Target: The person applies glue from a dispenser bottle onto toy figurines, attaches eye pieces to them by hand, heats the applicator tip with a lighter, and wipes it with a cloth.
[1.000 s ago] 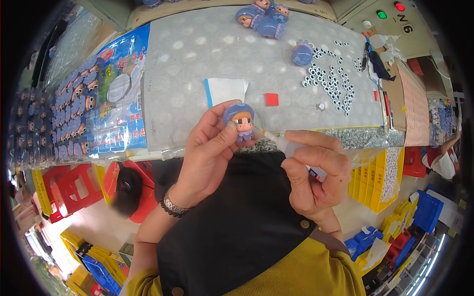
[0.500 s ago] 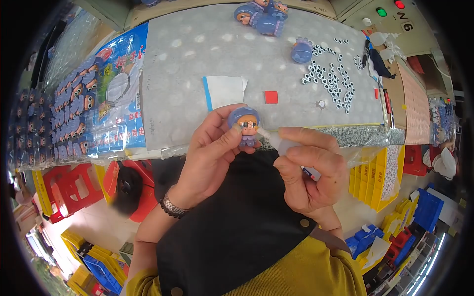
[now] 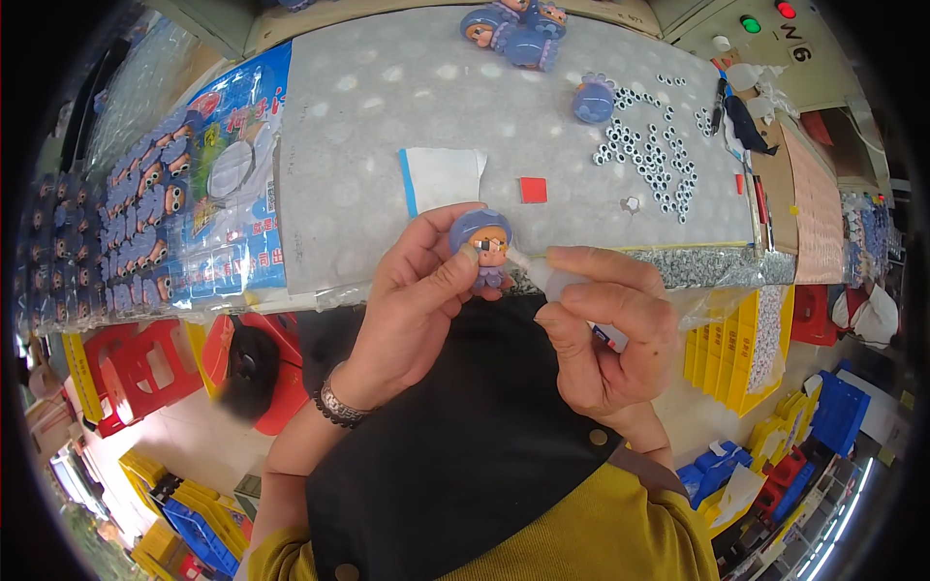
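Between the thumb and fingers of my left hand (image 3: 412,295) is a small doll figure (image 3: 487,228) with a blue-purple hood, held upright. My right hand (image 3: 615,324) grips a translucent squeeze bottle (image 3: 559,283), its thin nozzle pointing left at the doll's face; whether the tip touches cannot be told. Beyond my hands, a white cloth (image 3: 446,176) with a blue edge lies on the grey mat (image 3: 358,116). A red square (image 3: 533,190) is to its right. Many small round eye pieces (image 3: 659,165) are scattered farther right, near a single purple figure (image 3: 593,99).
Several figures (image 3: 523,44) lie at the mat's far edge. Rows of figures (image 3: 145,218) fill the left side, by a blue printed plastic sheet (image 3: 232,184). A black pen (image 3: 718,107) and dark cloth (image 3: 746,126) are at right. Yellow crates (image 3: 722,353) stand below the table edge.
Over the last second the doll and my left hand have shifted slightly right, and my right hand with the bottle slightly left, bringing the nozzle closer to the doll's face.
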### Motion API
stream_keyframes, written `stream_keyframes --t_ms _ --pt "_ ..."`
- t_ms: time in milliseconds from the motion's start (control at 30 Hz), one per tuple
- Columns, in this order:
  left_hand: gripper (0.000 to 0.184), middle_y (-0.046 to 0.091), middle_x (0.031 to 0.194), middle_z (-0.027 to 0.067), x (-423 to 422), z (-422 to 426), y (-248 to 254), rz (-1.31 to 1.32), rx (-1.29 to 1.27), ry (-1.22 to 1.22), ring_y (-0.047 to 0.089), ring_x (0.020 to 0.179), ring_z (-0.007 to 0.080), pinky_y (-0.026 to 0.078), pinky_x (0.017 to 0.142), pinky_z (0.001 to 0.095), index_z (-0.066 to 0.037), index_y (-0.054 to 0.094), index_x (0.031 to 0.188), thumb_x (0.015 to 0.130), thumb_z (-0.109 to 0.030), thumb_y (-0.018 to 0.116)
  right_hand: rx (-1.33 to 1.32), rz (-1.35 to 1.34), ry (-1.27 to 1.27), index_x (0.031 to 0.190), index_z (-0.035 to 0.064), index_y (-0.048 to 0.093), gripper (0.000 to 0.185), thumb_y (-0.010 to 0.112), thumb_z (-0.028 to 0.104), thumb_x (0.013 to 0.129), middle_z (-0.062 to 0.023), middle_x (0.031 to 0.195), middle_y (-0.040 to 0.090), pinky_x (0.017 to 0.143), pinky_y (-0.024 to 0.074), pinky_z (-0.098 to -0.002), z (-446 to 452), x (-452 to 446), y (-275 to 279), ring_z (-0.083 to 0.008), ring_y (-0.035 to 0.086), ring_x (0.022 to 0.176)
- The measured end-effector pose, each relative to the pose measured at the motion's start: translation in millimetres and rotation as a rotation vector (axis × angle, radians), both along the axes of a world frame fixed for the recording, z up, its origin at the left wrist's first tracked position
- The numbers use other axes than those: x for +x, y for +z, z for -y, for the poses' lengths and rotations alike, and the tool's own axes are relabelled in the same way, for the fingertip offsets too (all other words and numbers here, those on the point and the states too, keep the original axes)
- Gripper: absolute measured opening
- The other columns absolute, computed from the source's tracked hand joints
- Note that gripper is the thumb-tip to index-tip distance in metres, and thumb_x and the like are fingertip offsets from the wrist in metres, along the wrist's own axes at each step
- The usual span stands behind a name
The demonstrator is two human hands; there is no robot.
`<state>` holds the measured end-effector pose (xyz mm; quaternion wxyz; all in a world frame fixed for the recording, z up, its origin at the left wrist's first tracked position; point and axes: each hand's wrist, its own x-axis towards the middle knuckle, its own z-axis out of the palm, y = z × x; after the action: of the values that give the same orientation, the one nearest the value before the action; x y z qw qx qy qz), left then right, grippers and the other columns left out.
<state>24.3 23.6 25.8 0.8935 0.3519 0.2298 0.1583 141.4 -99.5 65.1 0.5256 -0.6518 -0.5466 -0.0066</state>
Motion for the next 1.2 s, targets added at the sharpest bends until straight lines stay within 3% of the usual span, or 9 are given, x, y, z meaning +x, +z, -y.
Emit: stream_keyframes --t_ms 300,400,1100,1200 --pt "0.041 0.057 0.111 0.0072 0.8 -0.7 4.2 -0.039 -0.001 -0.002 0.059 0.092 0.0161 0.049 0.080 0.0300 -0.001 0.043 0.130 0.094 -0.018 0.052 -0.001 -0.003 -0.001 0.093 0.0028 0.050 0.026 0.071 0.004 0.079 -0.0204 0.097 0.064 0.072 0.0484 -0.0274 0.0 -0.3 -0.2 -0.0230 0.061 0.083" --pt "0.041 0.057 0.110 0.0080 0.5 -1.3 3.9 -0.042 -0.009 0.000 0.060 0.091 0.0172 0.050 0.079 0.0295 -0.001 0.042 0.130 0.094 -0.018 0.051 0.120 -0.024 -0.019 0.095 0.0056 0.057 0.028 0.075 0.003 0.074 -0.0168 0.094 0.065 0.057 0.0502 -0.0255 -2.0 2.1 -3.2 -0.0208 0.064 0.070" --pt "0.045 0.057 0.107 0.0114 -0.2 0.5 2.3 0.013 -0.065 0.009 0.061 0.090 0.0217 0.051 0.077 0.0292 0.000 0.038 0.132 0.094 -0.020 0.050 0.094 0.001 -0.052 0.092 0.0060 0.059 0.025 0.076 0.004 0.074 -0.0147 0.093 0.065 0.056 0.0491 -0.0241 -0.5 2.1 -4.0 -0.0195 0.064 0.069" --pt "0.045 0.057 0.106 0.0115 -0.4 1.0 1.9 0.014 -0.064 0.009 0.061 0.090 0.0217 0.051 0.077 0.0292 0.000 0.038 0.132 0.094 -0.020 0.050 0.012 0.001 -0.023 0.093 0.0014 0.051 0.025 0.070 0.002 0.078 -0.0207 0.095 0.064 0.072 0.0478 -0.0274 3.6 -0.1 -1.3 -0.0235 0.062 0.082"
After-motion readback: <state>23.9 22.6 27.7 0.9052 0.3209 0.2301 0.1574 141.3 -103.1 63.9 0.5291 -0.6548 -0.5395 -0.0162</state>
